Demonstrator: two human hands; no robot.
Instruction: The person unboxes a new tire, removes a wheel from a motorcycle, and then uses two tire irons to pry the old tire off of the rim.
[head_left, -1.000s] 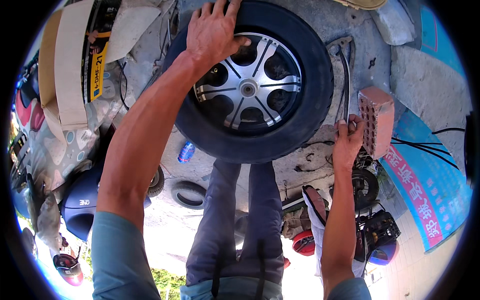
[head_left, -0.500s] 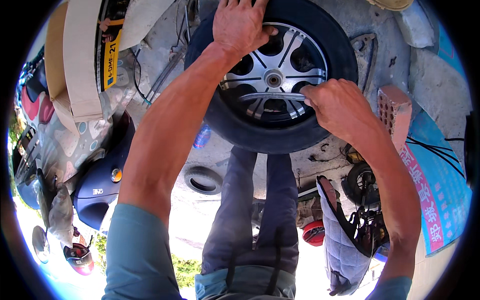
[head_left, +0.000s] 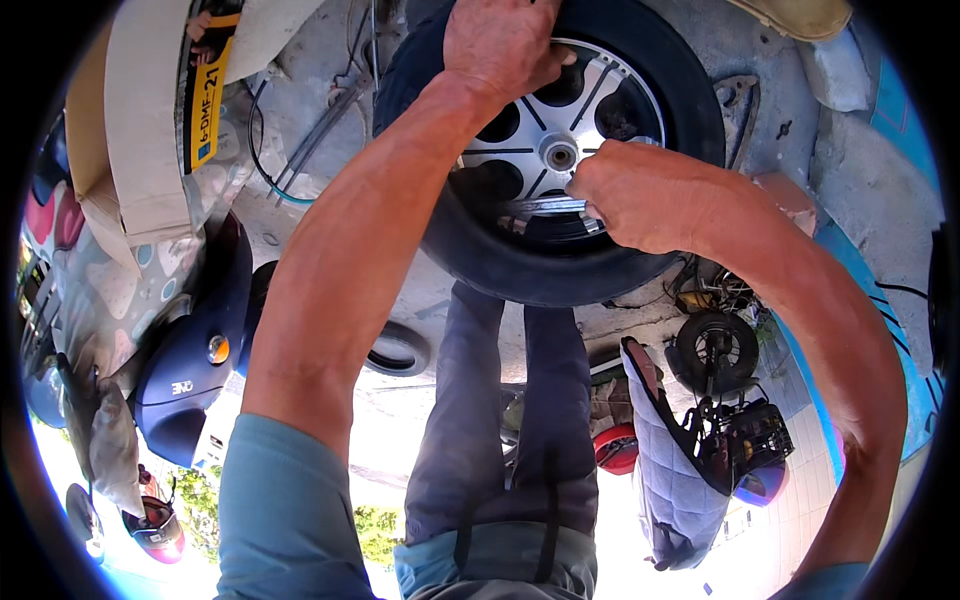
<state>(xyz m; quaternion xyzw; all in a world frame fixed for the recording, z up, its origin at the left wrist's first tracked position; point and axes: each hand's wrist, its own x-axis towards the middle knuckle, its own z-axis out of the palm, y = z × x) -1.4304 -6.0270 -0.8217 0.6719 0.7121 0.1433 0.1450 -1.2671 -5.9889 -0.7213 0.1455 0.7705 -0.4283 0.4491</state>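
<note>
Head camera gives me a wheel [head_left: 558, 153] at the upper centre of the frame — black tyre [head_left: 540, 284], silver spokes [head_left: 592, 95]. Of the two hands I watch, the left hand [head_left: 505, 45] lies against the tyre's upper left; its fingertips are hidden, so I cannot tell whether it grips. The right hand [head_left: 635, 200] is clasped round a metal bar [head_left: 548, 206] — crossing the lower spokes. A cardboard box [head_left: 150, 120] stands upper left.

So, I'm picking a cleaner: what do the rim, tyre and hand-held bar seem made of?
Rim: polished metal, perhaps aluminium alloy; its silvery faces gleam. Tyre: apparently rubber, an even, dull black. Bar: bright metal, perhaps plated steel, judging by its glints; blur leaves that open.
</note>
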